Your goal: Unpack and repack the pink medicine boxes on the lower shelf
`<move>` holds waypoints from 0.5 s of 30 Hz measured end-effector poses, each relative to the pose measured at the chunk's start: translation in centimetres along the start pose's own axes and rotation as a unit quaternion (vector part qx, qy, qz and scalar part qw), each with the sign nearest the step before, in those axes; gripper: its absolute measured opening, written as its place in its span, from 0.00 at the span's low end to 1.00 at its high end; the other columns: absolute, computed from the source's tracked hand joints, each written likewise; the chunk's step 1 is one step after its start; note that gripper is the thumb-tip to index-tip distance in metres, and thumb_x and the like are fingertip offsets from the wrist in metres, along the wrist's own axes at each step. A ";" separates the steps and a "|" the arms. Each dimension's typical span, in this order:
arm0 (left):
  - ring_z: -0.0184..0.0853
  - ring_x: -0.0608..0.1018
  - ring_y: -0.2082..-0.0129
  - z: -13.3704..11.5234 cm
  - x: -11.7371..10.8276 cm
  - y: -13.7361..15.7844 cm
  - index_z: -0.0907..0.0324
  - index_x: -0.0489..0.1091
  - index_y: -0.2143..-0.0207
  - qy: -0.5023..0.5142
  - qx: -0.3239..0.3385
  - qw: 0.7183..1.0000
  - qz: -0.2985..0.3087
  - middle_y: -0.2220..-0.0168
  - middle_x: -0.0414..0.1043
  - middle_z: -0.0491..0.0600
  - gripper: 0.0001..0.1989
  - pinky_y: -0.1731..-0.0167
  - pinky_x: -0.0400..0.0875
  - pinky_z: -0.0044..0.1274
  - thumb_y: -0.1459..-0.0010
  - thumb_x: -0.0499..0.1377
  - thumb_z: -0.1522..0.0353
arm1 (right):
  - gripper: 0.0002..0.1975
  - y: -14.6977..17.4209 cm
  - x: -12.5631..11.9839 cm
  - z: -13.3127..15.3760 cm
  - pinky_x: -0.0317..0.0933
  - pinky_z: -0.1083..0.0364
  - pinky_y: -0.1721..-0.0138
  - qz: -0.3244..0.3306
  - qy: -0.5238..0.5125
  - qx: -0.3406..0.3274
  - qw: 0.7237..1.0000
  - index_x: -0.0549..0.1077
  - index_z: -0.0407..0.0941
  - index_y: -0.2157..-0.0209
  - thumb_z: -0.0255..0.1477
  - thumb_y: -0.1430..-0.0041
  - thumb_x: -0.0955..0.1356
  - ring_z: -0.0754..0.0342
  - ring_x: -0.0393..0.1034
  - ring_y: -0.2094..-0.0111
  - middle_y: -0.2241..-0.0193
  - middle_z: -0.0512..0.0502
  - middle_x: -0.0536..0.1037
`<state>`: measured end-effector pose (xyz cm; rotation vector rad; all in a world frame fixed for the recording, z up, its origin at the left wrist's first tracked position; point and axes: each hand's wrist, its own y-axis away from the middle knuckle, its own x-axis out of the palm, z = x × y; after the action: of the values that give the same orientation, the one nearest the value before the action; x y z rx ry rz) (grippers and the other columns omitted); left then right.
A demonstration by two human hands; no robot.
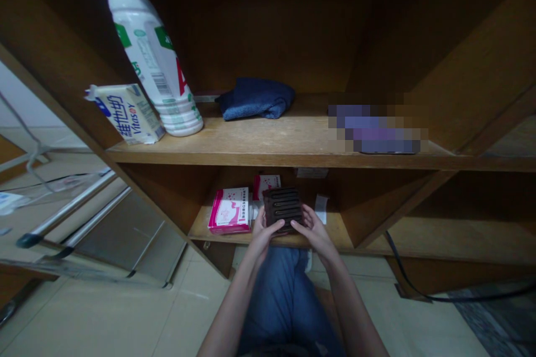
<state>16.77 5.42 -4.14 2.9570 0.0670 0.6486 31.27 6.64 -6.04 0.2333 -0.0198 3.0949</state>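
Note:
Between my two hands is a dark brown, squarish ridged object (283,207) with several parallel slots; its exact kind I cannot make out. My left hand (264,230) grips its left edge, thumb on the near face. On the opposite edge, my right hand (312,228) holds it the same way. The object is raised in front of the lower shelf (339,232). Just left of it lies a pink and white box (230,210). A second pink and white box (267,183) sits behind, partly covered by the object.
On the upper shelf (268,142) stand a white bottle (154,61) with a green cap and a Vitasoy carton (129,114). A folded blue cloth (257,99) and a blurred-out item (377,134) lie there too. A metal-framed rack (117,228) is left; a black cable (439,297) hangs right.

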 end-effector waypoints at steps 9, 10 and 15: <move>0.39 0.70 0.48 -2.3 -1.8 0.3 0.57 0.62 0.48 -0.178 0.109 0.970 0.127 0.48 0.67 0.52 0.31 0.46 0.63 0.31 0.56 0.66 0.68 | 0.31 1.1 -0.2 1.1 0.65 0.48 0.52 0.064 0.005 -0.056 0.996 0.61 0.49 0.52 0.31 0.58 0.74 0.49 0.69 0.53 0.53 0.44 0.72; 0.40 0.69 0.47 -2.4 -1.9 0.4 0.57 0.62 0.48 -0.203 0.124 0.962 0.130 0.48 0.67 0.53 0.30 0.46 0.62 0.31 0.55 0.66 0.68 | 0.31 1.2 -0.2 1.2 0.65 0.49 0.52 0.057 0.009 -0.063 0.996 0.61 0.49 0.52 0.30 0.59 0.74 0.49 0.69 0.53 0.53 0.44 0.71; 0.41 0.68 0.46 -3.3 -2.1 0.9 0.56 0.63 0.47 -0.300 0.218 0.917 0.148 0.47 0.66 0.54 0.27 0.45 0.60 0.35 0.51 0.62 0.70 | 0.27 1.5 -0.1 2.4 0.66 0.49 0.53 0.061 0.065 -0.132 0.987 0.63 0.48 0.54 0.27 0.58 0.73 0.49 0.70 0.56 0.57 0.45 0.72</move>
<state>13.47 4.73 -1.99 3.4837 -0.3375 -0.3324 31.66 5.07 -3.70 0.0223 -0.4536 3.1721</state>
